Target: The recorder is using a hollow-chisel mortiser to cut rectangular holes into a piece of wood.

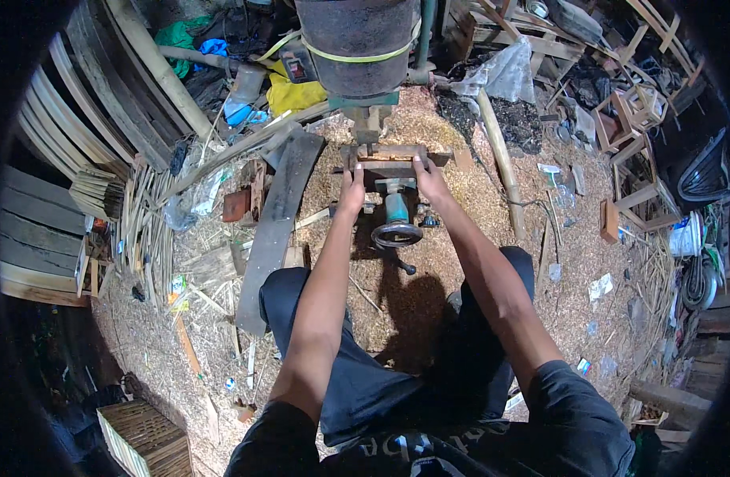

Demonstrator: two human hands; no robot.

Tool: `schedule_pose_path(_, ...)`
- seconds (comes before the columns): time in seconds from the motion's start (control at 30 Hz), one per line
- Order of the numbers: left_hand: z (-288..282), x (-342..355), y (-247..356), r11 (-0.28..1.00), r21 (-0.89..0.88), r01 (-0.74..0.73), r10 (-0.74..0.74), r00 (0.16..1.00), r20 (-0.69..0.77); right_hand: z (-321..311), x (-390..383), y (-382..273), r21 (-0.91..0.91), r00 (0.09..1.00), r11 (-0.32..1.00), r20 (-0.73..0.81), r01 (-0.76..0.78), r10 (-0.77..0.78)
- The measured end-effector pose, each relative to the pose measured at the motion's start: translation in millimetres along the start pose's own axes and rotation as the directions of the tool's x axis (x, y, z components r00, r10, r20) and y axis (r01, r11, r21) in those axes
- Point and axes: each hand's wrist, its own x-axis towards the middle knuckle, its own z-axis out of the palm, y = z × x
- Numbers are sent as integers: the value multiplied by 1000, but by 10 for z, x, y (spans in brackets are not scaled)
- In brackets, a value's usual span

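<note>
My left hand (351,184) and my right hand (429,176) grip either end of a short wooden piece (386,153) with a pale worked strip along its top, thumbs on the near side and fingertips partly hidden. The piece rests on the work table (387,169) of a machine, directly under its metal head (369,121); I cannot tell whether the bit touches it. Above hangs a dark cylindrical housing (353,32) with a yellow-green band. Below the table are a teal column (396,208), a black handwheel (396,235) and a lever knob (409,269).
A long grey board (279,238) lies left of the machine and a pale pole (500,159) right of it. Sawdust and scraps cover the ground (572,302). Curved planks (87,79) lean at the left. Wooden frames (639,179) are piled at the right.
</note>
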Motion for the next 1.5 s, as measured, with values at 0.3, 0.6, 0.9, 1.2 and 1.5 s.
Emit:
schedule_pose_path(0.3, -33, 70, -29, 973, -144, 179, -167, 982, 92, 28, 56, 103, -98, 998, 993, 3, 60, -60)
schedule_pose_path(0.6, -105, 108, -52, 991, -4, 133, -131, 980, 151, 16, 49, 139, -1, 993, 995, -63, 100, -99)
schedule_pose_path(0.9, -9, 188, -154, 986, 130, 107, -126, 981, 150, -114, 24, 152, -31, 995, 997, -67, 77, -79)
schedule_pose_path(1.2, -56, 113, -36, 980, 178, 89, -118, 980, 160, -27, 116, 326, 27, 988, 995, -121, 99, -95)
schedule_pose_path(1.5, 277, -227, -450, 995, -77, -55, 57, 998, 21, 52, -166, 118, -107, 987, 994, -162, -18, 1)
